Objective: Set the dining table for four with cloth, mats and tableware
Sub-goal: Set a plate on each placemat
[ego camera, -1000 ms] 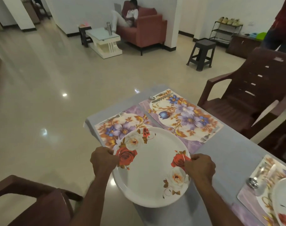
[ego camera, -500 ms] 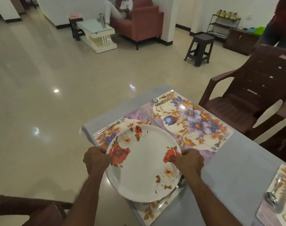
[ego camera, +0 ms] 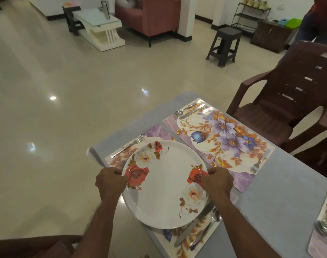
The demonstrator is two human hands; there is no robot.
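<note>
Counter, grey cloth on, carries floral mats. Plate is above the near mat, overhanging the counter edge toward 7 o'clock; whether it touches the mat cannot be told.

Risk, judged: lowered as is, the rim lands on the knife at 5 o'clock and rocks, or slides off the edge.

Left hand grips the rim at 9 o'clock, right hand at 3 o'clock, fingers curled round it.

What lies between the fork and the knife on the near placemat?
In the head view, the rose-patterned plate lies between the fork and knife, gripped at its rim by the left hand and right hand.
</note>
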